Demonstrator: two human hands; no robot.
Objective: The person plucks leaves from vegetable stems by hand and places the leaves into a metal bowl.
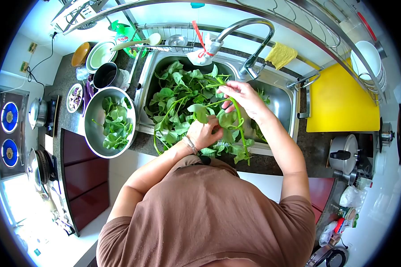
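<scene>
Right grip [242,95] ahead of left [203,134]

Maroon base cabinets [85,171] stand under the inner edges of the dark speckled countertop [70,119], between brightly lit white walls [13,62].

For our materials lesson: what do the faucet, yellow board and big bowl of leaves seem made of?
Faucet: polished metal, likely chrome-plated; bright mirror-like highlights.
Yellow board: probably smooth plastic; flat, even colour, no grain visible.
Big bowl: perhaps smooth metal; greyish, shiny rim.
</scene>
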